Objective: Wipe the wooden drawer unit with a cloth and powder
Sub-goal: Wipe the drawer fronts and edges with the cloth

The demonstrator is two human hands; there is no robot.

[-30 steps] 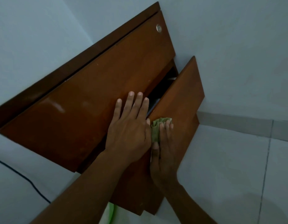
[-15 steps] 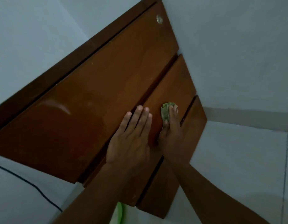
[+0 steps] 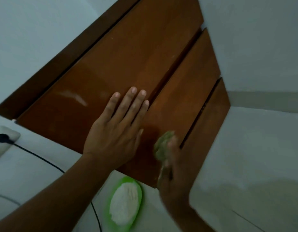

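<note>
Drawer unit [image 3: 128, 56] under flat left hand [image 3: 114, 131], cloth [image 3: 163, 144] in right hand [image 3: 175, 173]

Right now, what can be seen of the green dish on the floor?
The green dish is oval, shallow and bright green, plastic by its look, and slightly blurred. White powder is heaped in it and fills most of the inside. It lies flat on the pale floor, just below the lower edge of the drawer unit, between the two forearms. A black cable runs close beside it; contact is unclear. Neither the left hand nor the right hand touches it.
</note>
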